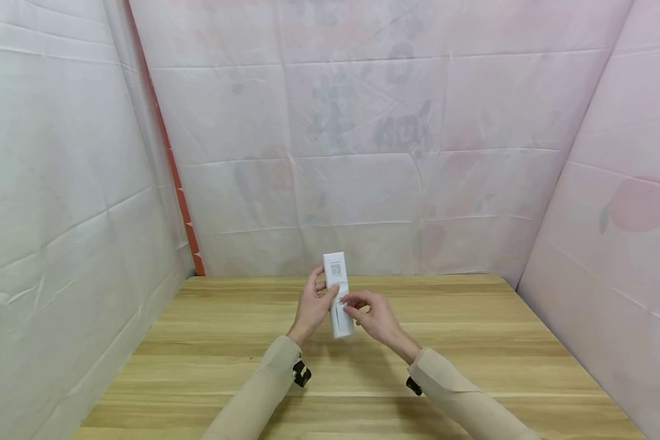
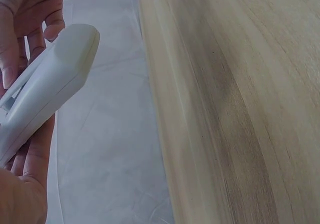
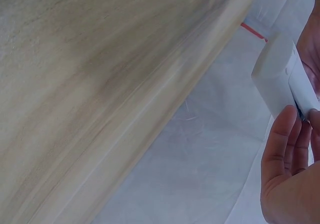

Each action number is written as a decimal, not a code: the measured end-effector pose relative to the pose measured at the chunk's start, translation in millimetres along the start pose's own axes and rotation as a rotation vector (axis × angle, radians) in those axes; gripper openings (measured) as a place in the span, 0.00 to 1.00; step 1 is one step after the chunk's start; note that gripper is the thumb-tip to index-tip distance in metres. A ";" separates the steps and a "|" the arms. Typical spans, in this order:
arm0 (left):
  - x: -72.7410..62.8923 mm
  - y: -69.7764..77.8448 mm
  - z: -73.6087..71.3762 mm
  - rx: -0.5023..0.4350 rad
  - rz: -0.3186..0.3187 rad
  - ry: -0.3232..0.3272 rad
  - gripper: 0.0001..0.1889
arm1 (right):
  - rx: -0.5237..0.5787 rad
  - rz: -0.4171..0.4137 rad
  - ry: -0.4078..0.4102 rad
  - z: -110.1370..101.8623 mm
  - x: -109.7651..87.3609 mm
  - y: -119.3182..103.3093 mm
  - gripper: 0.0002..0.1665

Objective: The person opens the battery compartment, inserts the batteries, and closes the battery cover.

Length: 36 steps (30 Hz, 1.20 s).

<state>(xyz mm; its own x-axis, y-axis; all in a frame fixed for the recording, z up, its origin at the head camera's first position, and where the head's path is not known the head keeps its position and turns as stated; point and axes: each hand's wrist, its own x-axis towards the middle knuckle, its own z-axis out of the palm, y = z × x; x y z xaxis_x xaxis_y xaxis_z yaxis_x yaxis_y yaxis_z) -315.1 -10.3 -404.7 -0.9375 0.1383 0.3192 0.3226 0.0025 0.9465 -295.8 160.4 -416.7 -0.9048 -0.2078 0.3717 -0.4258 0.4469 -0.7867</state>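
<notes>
A white remote control [image 1: 335, 263] is held tilted above the table, its back with a printed code facing up. My left hand [image 1: 310, 304] grips it from the left side, thumb across the back and fingers around the underside. On its lower half the battery cover [image 1: 345, 322] stands slightly raised, and a narrow gap shows along its edge in the left wrist view. My right hand [image 1: 379, 316] pinches the upper end of this cover between thumb and forefinger. Inside the battery compartment, contents are hidden. The remote's rounded end [image 3: 275, 66] also shows in the right wrist view.
Beneath the hands lies a wood-grain table [image 1: 220, 366]. Pale printed cloth [image 1: 363, 195] hangs behind it, with more cloth along both sides. A red strip [image 1: 181, 201] runs down the back left corner.
</notes>
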 end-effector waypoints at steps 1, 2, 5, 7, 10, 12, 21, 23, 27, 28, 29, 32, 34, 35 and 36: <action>-0.1 0.3 0.3 0.002 -0.001 0.002 0.29 | 0.003 0.005 0.001 0.1 0.2 -0.3 0.08; -0.2 0.6 0.4 0.007 -0.002 0.004 0.29 | 0.002 0.011 0.002 0.2 0.6 -0.7 0.07; -0.9 1.2 1.0 0.021 0.001 0.004 0.29 | 0.003 0.030 0.000 -0.1 1.7 -1.7 0.06; -1.3 2.0 1.2 0.029 0.003 0.003 0.29 | -0.004 0.043 0.000 -0.3 2.5 -2.8 0.05; -0.2 1.5 1.5 0.028 0.003 0.001 0.28 | -0.017 0.058 0.008 -0.6 3.9 -4.7 0.05; 2.1 -1.4 1.8 0.024 0.002 -0.001 0.28 | -0.028 0.061 0.018 -0.5 4.9 -4.8 0.04; 14.9 -27.8 4.0 -0.005 0.007 0.005 0.29 | -0.038 0.057 0.071 0.9 6.7 -4.7 0.03; 14.5 -30.0 4.0 -0.007 0.015 0.007 0.29 | -0.027 0.054 0.083 2.0 5.7 -4.7 0.04; 14.1 -32.7 3.4 -0.003 0.029 0.013 0.28 | 0.001 0.059 0.135 4.4 3.9 -3.7 0.04; 13.9 -32.6 3.2 -0.004 0.031 0.015 0.28 | 0.010 0.064 0.148 4.9 3.5 -3.2 0.05; 13.8 -32.6 3.1 -0.006 0.031 0.017 0.28 | 0.019 0.073 0.159 5.5 3.4 -2.7 0.05; 13.6 -32.2 2.7 -0.008 0.030 0.021 0.28 | 0.087 0.109 0.165 7.6 3.2 -1.4 0.05; 13.2 -32.0 2.6 -0.013 0.029 0.022 0.28 | 0.142 0.139 0.151 8.7 2.9 -0.4 0.04; 13.1 -32.1 2.6 -0.014 0.031 0.021 0.28 | 0.163 0.156 0.143 9.2 3.1 0.5 0.04; 12.9 -32.5 2.6 -0.015 0.034 0.020 0.28 | 0.186 0.171 0.139 9.8 3.2 1.2 0.04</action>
<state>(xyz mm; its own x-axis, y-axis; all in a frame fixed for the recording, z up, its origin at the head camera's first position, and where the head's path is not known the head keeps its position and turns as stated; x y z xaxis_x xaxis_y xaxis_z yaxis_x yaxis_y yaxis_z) -337.3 -6.0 -431.4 -0.9284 0.1180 0.3523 0.3529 -0.0165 0.9355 -299.1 151.7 -421.2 -0.9601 -0.0163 0.2792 -0.2715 0.2950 -0.9161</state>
